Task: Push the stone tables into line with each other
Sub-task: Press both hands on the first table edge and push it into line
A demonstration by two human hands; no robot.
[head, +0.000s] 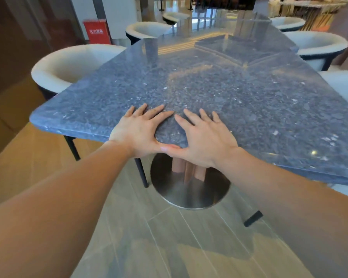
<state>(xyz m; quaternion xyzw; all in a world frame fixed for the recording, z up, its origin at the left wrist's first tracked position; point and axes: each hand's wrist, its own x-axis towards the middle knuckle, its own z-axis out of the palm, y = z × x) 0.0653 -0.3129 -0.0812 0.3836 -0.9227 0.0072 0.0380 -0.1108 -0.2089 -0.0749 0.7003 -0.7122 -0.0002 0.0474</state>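
Observation:
A blue-grey speckled stone table (pixel 239 101) fills the middle of the view, standing on a round metal base (pixel 189 189). Beyond it a second stone table (pixel 229 31) continues away from me, its far end reflecting the room. My left hand (pixel 141 131) and my right hand (pixel 205 139) lie flat on the near table's front edge, fingers spread, thumbs touching at the rim. Both palms press on the stone; neither hand wraps around anything.
White tub chairs stand along both sides: one at the left (pixel 68 65), one further back (pixel 147 30), and two at the right (pixel 317 47). A red box (pixel 96 32) stands at the back left. Dark chair legs (pixel 142 173) sit near the base.

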